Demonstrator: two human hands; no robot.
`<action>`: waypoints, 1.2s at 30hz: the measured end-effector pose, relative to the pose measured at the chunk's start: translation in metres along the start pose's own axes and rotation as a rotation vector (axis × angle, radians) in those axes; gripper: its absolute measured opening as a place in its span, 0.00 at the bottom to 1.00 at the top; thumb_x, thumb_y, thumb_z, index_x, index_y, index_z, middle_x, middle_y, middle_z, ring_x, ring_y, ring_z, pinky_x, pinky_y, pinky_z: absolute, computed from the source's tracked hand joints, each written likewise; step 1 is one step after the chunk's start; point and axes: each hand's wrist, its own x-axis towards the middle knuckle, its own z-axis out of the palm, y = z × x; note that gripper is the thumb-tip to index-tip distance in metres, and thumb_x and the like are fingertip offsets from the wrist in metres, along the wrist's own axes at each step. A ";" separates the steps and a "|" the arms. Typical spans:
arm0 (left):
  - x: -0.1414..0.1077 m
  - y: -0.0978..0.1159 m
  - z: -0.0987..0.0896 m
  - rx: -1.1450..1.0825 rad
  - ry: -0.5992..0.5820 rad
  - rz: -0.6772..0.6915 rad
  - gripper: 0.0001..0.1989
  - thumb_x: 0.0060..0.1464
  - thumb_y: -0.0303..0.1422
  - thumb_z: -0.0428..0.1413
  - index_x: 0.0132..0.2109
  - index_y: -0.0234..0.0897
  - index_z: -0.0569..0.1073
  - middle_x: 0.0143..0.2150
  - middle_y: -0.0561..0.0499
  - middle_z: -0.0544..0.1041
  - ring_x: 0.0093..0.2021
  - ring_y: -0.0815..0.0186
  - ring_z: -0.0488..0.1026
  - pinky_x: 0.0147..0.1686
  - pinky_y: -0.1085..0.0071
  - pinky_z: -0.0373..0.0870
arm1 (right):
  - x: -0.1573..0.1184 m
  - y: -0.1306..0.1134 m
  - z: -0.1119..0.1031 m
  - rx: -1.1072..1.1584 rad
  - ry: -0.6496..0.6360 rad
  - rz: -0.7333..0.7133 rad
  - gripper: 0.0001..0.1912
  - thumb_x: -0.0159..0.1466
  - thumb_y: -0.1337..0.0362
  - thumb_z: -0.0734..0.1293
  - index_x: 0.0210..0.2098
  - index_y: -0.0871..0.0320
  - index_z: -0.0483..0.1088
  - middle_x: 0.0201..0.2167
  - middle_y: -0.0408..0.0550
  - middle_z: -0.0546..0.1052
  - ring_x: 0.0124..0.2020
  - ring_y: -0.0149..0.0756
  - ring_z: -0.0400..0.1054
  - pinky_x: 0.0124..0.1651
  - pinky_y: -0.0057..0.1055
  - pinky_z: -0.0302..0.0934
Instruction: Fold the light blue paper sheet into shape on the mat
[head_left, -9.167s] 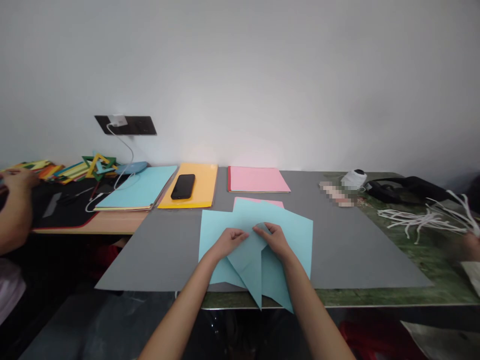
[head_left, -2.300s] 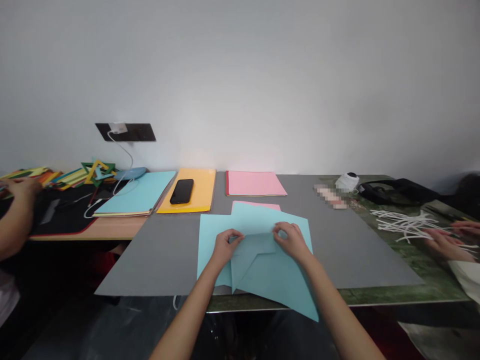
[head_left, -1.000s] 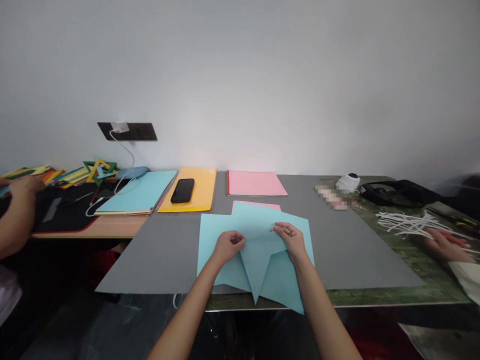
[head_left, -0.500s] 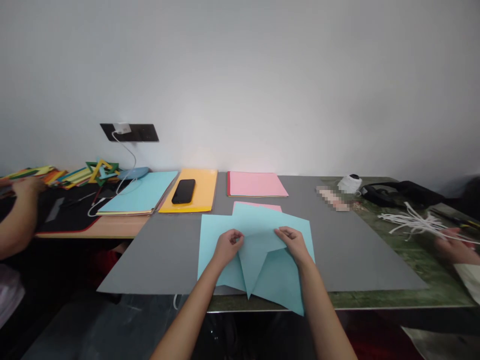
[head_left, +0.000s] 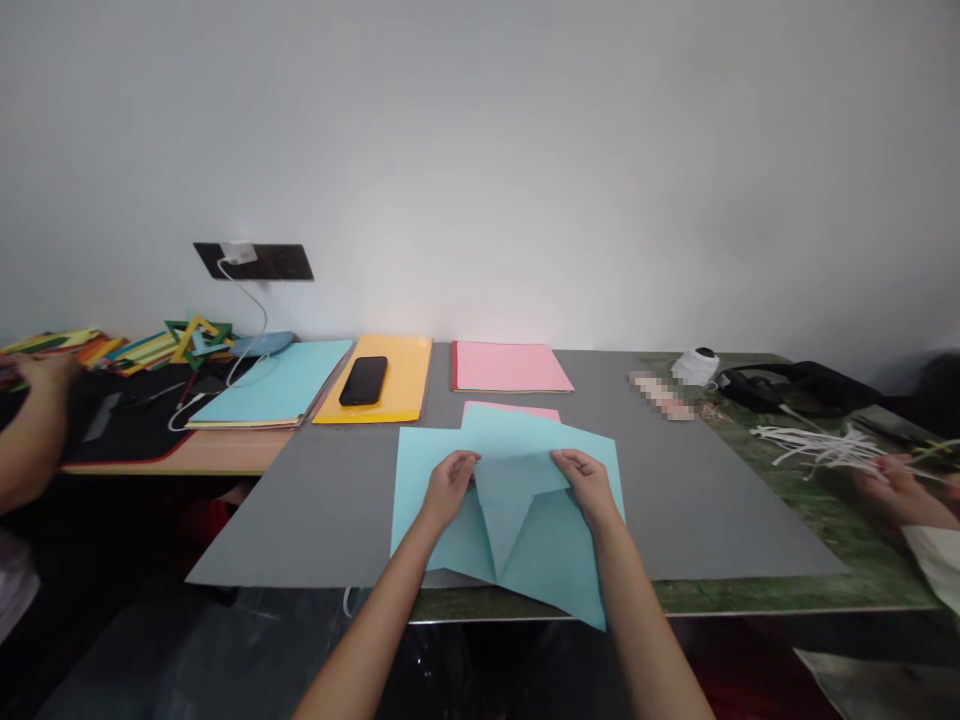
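A partly folded sheet of light blue paper (head_left: 517, 450) lies at the front of the grey board, its near corner reaching past the table edge. A triangular flap points toward me in its middle. My left hand (head_left: 450, 485) pinches the paper left of the flap, fingers closed. On the other side, my right hand (head_left: 586, 482) grips the paper with thumb and bent fingers. More light blue paper (head_left: 420, 460) spreads out beneath the folded part. Behind it the edge of a pink sheet (head_left: 551, 413) peeks out.
The grey board (head_left: 322, 520) covers the table middle. Behind stand pink sheets (head_left: 510, 367), a yellow stack (head_left: 405, 375) bearing a black phone (head_left: 364, 381), and a blue stack (head_left: 277, 385). At right, another person's hand (head_left: 896, 490) holds white cords (head_left: 817, 447); at left, another person's arm (head_left: 37, 420) reaches over coloured strips.
Both hands stay on the blue paper. My left hand has shifted slightly up, and the flap's tip looks shorter and lower against the sheet. The view has moved a little.
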 end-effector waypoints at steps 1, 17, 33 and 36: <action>-0.001 0.002 0.000 0.034 -0.025 0.012 0.15 0.50 0.40 0.47 0.35 0.33 0.71 0.32 0.48 0.74 0.31 0.67 0.70 0.29 0.73 0.65 | 0.000 0.000 0.001 -0.046 -0.039 -0.017 0.15 0.46 0.53 0.68 0.25 0.59 0.72 0.21 0.45 0.75 0.24 0.35 0.66 0.27 0.29 0.59; -0.002 -0.001 0.001 0.335 -0.167 0.017 0.11 0.44 0.36 0.52 0.30 0.34 0.74 0.25 0.50 0.75 0.25 0.69 0.69 0.26 0.75 0.62 | -0.008 -0.009 0.025 -0.352 -0.206 -0.249 0.11 0.52 0.56 0.64 0.29 0.54 0.74 0.29 0.46 0.77 0.32 0.39 0.69 0.34 0.33 0.61; -0.003 -0.002 0.002 0.252 -0.136 -0.014 0.09 0.43 0.35 0.53 0.28 0.33 0.73 0.23 0.50 0.74 0.24 0.69 0.68 0.24 0.75 0.62 | 0.001 0.003 0.009 -0.113 0.222 -0.141 0.13 0.49 0.56 0.66 0.27 0.59 0.74 0.28 0.48 0.76 0.33 0.40 0.68 0.38 0.35 0.61; -0.003 -0.002 0.002 0.211 -0.130 -0.023 0.09 0.43 0.35 0.53 0.27 0.33 0.72 0.23 0.50 0.74 0.24 0.68 0.69 0.25 0.74 0.63 | 0.003 0.007 0.005 -0.096 0.294 -0.137 0.14 0.49 0.56 0.66 0.29 0.60 0.73 0.29 0.50 0.76 0.34 0.41 0.68 0.38 0.36 0.61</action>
